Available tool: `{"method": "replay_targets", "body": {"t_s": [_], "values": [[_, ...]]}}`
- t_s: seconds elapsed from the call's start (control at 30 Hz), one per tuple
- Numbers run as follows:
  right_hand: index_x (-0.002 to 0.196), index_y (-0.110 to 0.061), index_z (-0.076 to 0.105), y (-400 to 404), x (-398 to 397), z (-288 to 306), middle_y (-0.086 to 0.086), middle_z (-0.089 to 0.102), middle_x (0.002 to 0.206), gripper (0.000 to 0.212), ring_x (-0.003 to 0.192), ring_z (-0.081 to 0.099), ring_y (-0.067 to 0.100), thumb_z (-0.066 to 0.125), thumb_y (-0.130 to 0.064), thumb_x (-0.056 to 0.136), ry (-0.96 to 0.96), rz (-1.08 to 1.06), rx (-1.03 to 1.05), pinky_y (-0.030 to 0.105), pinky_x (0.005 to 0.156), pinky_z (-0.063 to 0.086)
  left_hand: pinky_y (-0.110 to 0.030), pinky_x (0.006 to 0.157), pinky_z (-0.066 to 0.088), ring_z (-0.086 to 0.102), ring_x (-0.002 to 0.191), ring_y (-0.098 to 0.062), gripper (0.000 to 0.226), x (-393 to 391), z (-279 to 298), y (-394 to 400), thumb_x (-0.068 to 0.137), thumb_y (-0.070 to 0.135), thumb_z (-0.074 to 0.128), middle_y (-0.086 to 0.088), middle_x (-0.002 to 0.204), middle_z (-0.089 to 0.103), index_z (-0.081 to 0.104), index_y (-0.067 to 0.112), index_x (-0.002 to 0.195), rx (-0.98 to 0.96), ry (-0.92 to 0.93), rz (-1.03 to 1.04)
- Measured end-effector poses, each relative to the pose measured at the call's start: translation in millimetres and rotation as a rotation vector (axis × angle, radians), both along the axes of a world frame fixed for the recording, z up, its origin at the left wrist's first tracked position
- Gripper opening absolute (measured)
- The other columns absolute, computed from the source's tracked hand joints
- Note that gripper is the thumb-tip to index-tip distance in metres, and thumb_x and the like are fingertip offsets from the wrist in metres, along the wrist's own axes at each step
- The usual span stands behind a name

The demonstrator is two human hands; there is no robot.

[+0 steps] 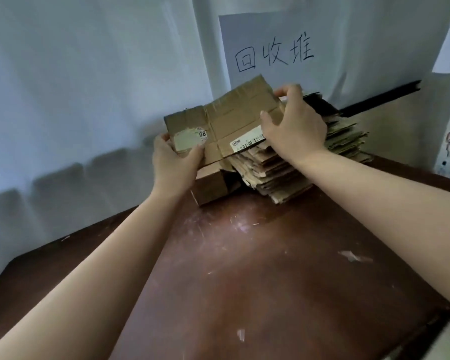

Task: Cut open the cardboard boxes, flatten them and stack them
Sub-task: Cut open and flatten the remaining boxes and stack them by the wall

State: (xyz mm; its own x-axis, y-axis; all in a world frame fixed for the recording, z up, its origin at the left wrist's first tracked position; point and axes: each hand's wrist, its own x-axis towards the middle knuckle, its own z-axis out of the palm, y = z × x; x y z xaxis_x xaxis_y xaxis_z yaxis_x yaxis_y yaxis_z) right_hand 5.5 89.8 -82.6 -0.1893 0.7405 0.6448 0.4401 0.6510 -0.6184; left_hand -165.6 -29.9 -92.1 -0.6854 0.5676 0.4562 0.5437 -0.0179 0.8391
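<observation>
At frame centre: flattened box (226,120) held tilted over stack of flattened cardboard (296,162) on brown table (270,268). Left hand (174,162) pinches box's lower-left corner, thumb on label. Right hand (294,126) grasps its right edge, fingers curled over. Handwritten sign (273,54) on wall above.

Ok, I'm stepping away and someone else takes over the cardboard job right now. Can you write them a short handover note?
Left hand: grips the near-left end of the flattened box, thumb on its label.
Right hand: fingers curled over its far-right edge.
The flattened box is held over the stack of flattened cardboard at the back of the brown table, below the handwritten paper sign.
Done: many boxes flattened and stacked.
Left: set this one down on the stack. A small brown box beside the stack looks not yet flattened.
</observation>
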Motion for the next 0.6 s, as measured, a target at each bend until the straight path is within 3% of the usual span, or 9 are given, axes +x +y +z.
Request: {"method": "replay_targets", "body": {"t_s": [0.07, 0.13, 0.2, 0.33, 0.43, 0.5, 0.6], "values": [[0.124, -0.022, 0.043, 30, 9, 17, -0.005, 0.062, 0.11, 0.038, 0.097, 0.061, 0.021, 0.054, -0.039, 0.092, 0.015, -0.028, 0.023, 0.032, 0.077, 0.043, -0.043, 0.092, 0.054, 0.065, 0.096, -0.013, 0.047, 12, 18, 29, 0.071, 0.032, 0.074, 0.005, 0.098, 0.062, 0.044, 0.029, 0.106, 0.025, 0.049, -0.052], [0.124, -0.022, 0.045, 62, 17, 33, -0.006, 0.062, 0.113, 0.037, 0.098, 0.06, 0.02, 0.053, -0.04, 0.092, 0.024, -0.067, 0.036, 0.03, 0.076, 0.041, -0.039, 0.091, 0.055, 0.062, 0.088, -0.006, 0.056, 21, 36, 61, 0.081, 0.018, 0.071, 0.012, 0.092, 0.057, 0.04, 0.021, 0.127, 0.04, 0.073, -0.093], [0.124, -0.023, 0.047, 95, 24, 49, -0.006, 0.061, 0.118, 0.038, 0.102, 0.059, 0.022, 0.053, -0.042, 0.091, 0.032, -0.121, 0.027, 0.03, 0.076, 0.039, -0.042, 0.089, 0.055, 0.063, 0.09, -0.007, 0.063, 26, 53, 93, 0.081, 0.02, 0.07, 0.011, 0.094, 0.059, 0.039, 0.019, 0.136, 0.047, 0.135, -0.115], [0.12, -0.025, 0.054, 152, 35, 62, -0.009, 0.059, 0.123, 0.039, 0.109, 0.056, 0.019, 0.056, -0.047, 0.088, 0.075, -0.174, -0.079, 0.03, 0.078, 0.038, -0.046, 0.091, 0.054, 0.062, 0.106, -0.019, 0.056, 35, 74, 147, 0.074, 0.034, 0.068, 0.002, 0.114, 0.063, 0.052, 0.023, 0.126, 0.026, 0.226, -0.147], [0.109, -0.025, 0.059, 188, 41, 52, -0.006, 0.061, 0.114, 0.039, 0.105, 0.057, 0.019, 0.061, -0.053, 0.081, 0.071, -0.18, -0.175, 0.032, 0.084, 0.043, -0.045, 0.093, 0.053, 0.063, 0.104, -0.023, 0.042, 43, 76, 182, 0.079, 0.035, 0.071, -0.002, 0.111, 0.062, 0.059, 0.022, 0.117, -0.045, 0.24, -0.202], [0.103, -0.024, 0.058, 204, 39, 39, -0.004, 0.061, 0.102, 0.041, 0.096, 0.058, 0.02, 0.064, -0.057, 0.078, 0.012, -0.123, -0.266, 0.035, 0.086, 0.048, -0.043, 0.091, 0.054, 0.063, 0.103, -0.027, 0.028, 42, 69, 196, 0.078, 0.032, 0.073, 0.0, 0.097, 0.06, 0.063, 0.022, 0.102, -0.118, 0.204, -0.222], [0.102, -0.023, 0.06, 211, 32, 15, -0.002, 0.064, 0.104, 0.045, 0.094, 0.059, 0.023, 0.067, -0.059, 0.076, -0.141, -0.046, -0.327, 0.033, 0.084, 0.048, -0.044, 0.086, 0.056, 0.066, 0.099, -0.031, 0.042, 30, 46, 198, 0.067, 0.033, 0.073, -0.006, 0.094, 0.061, 0.059, 0.015, 0.102, -0.285, 0.109, -0.208]]}}
